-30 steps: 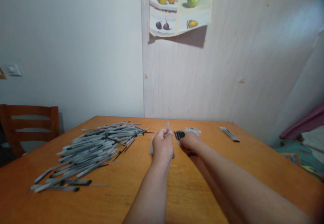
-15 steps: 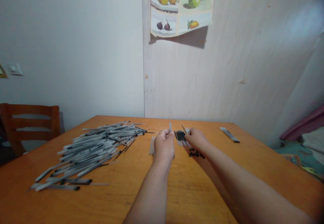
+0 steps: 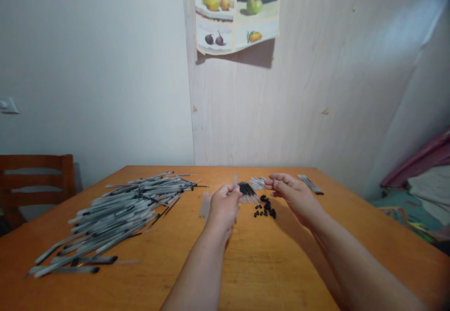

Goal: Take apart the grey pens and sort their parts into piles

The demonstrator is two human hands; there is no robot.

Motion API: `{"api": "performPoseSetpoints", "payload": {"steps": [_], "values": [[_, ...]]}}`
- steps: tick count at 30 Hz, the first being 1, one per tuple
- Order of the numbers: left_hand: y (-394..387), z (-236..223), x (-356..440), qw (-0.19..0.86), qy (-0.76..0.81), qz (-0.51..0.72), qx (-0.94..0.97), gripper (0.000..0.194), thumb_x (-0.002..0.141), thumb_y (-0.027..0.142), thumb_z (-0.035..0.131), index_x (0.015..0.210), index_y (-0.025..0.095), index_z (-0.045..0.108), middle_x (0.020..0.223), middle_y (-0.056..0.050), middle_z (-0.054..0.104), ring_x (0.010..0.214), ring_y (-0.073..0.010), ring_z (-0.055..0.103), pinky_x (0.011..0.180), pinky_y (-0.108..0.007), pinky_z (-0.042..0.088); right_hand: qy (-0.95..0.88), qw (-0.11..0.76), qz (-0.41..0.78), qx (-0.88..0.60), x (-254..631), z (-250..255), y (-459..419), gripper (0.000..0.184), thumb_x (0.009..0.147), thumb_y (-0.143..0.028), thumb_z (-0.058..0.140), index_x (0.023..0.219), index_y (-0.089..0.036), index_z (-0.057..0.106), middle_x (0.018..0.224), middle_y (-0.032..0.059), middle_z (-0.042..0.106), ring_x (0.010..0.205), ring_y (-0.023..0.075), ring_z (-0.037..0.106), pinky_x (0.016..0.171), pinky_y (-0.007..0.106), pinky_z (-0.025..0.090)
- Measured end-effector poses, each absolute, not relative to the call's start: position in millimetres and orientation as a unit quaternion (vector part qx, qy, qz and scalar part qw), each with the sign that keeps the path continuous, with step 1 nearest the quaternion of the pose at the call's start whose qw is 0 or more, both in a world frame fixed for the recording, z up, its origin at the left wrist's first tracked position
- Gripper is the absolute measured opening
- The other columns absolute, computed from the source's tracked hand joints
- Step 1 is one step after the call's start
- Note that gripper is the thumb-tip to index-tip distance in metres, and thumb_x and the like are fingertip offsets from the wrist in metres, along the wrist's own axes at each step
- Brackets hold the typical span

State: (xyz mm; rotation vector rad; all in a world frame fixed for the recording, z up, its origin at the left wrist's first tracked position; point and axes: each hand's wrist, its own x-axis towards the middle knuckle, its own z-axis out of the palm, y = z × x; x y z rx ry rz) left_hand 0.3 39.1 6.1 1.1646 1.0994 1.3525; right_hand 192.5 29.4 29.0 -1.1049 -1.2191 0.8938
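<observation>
One clear pen tube (image 3: pixel 235 181) is gripped upright in the left hand (image 3: pixel 222 204), fingers closed round it, at frame centre. The right hand (image 3: pixel 294 193) is held loosely open just right of centre, fingertips pinched lightly; whether anything thin is held there cannot be told. Between the hands, on the wooden table (image 3: pixel 267 264) — a bundle of black refills (image 3: pixel 247 189) and about ten small black caps (image 3: pixel 264 209), scattered. A few clear tubes (image 3: pixel 204 204) are laid just left of the left hand. One large pile of pens (image 3: pixel 119 212), too many to count, is spread across the left of the frame. A small group of pens (image 3: pixel 310 183) is seen behind the right hand. One chair (image 3: pixel 35 180) at far left, one fruit poster (image 3: pixel 236 15) at upper centre on the wall.
</observation>
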Motion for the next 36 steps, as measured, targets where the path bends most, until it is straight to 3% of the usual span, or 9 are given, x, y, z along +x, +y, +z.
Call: {"api": "performPoseSetpoints", "payload": {"steps": [2, 6, 8, 13, 17, 24, 36], "values": [[37.1, 5.0, 2.3, 0.527, 0.437, 0.540, 0.490, 0.029, 0.079, 0.041, 0.067, 0.088, 0.014, 0.067, 0.075, -0.004, 0.064, 0.065, -0.0112, 0.053, 0.060, -0.021, 0.037, -0.529, 0.614, 0.361, -0.461, 198.4, 34.5, 25.0, 0.033, 0.079, -0.041, 0.069, 0.099, -0.015, 0.065, 0.086, 0.0078, 0.072, 0.075, 0.0170, 0.067, 0.061, 0.026, 0.048], [34.0, 2.1, 6.0, 0.576, 0.403, 0.500, 0.506, 0.032, 0.076, 0.043, 0.071, 0.086, 0.013, 0.068, 0.080, -0.006, 0.067, 0.068, -0.0112, 0.055, 0.066, -0.022, 0.040, -0.530, 0.659, 0.276, -0.457, 207.9, 42.7, 21.6, 0.035, 0.081, -0.049, 0.069, 0.095, -0.016, 0.070, 0.062, -0.0024, 0.058, 0.052, 0.0086, 0.047, 0.048, 0.021, 0.033], [31.8, 1.2, 7.9, 0.592, 0.387, 0.483, 0.516, 0.033, 0.074, 0.044, 0.073, 0.085, 0.013, 0.068, 0.079, -0.006, 0.066, 0.068, -0.0111, 0.056, 0.067, -0.023, 0.041, -0.516, 0.681, 0.268, -0.445, 210.9, 45.4, 21.7, 0.034, 0.081, -0.048, 0.070, 0.095, -0.017, 0.071, 0.062, -0.0030, 0.056, 0.052, 0.0081, 0.045, 0.046, 0.021, 0.031], [23.5, 3.2, 12.7, 0.631, 0.375, 0.424, 0.531, 0.038, 0.072, 0.045, 0.075, 0.093, 0.013, 0.070, 0.079, -0.007, 0.067, 0.068, -0.0119, 0.057, 0.067, -0.023, 0.041, -0.445, 0.743, 0.316, -0.388, 216.4, 49.0, 25.1, 0.035, 0.076, -0.047, 0.074, 0.092, -0.016, 0.067, 0.087, 0.0055, 0.068, 0.059, 0.0090, 0.055, 0.045, 0.019, 0.036], [17.7, 4.9, 15.7, 0.640, 0.370, 0.394, 0.546, 0.039, 0.067, 0.045, 0.078, 0.088, 0.014, 0.070, 0.079, -0.007, 0.067, 0.071, -0.0132, 0.059, 0.067, -0.023, 0.041, -0.424, 0.760, 0.326, -0.370, 218.6, 49.6, 26.5, 0.038, 0.074, -0.041, 0.075, 0.100, -0.017, 0.064, 0.085, 0.0042, 0.069, 0.059, 0.0087, 0.057, 0.046, 0.018, 0.039], [18.7, -4.1, 16.3, 0.642, 0.365, 0.359, 0.570, 0.039, 0.070, 0.046, 0.076, 0.088, 0.012, 0.070, 0.082, -0.009, 0.069, 0.068, -0.0120, 0.057, 0.064, -0.023, 0.038, -0.421, 0.765, 0.304, -0.381, 216.0, 48.2, 26.1, 0.058, 0.075, -0.039, 0.073, 0.124, -0.017, 0.051, 0.080, 0.0009, 0.070, 0.055, 0.0086, 0.055, 0.048, 0.018, 0.041], [22.8, -11.0, 15.4, 0.653, 0.360, 0.348, 0.568, 0.038, 0.069, 0.046, 0.078, 0.088, 0.013, 0.071, 0.083, -0.009, 0.069, 0.068, -0.0124, 0.057, 0.064, -0.024, 0.040, -0.443, 0.750, 0.275, -0.406, 215.9, 43.1, 28.7, 0.055, 0.078, -0.042, 0.070, 0.124, -0.017, 0.054, 0.078, 0.0013, 0.070, 0.055, 0.0093, 0.055, 0.048, 0.019, 0.042]]}}
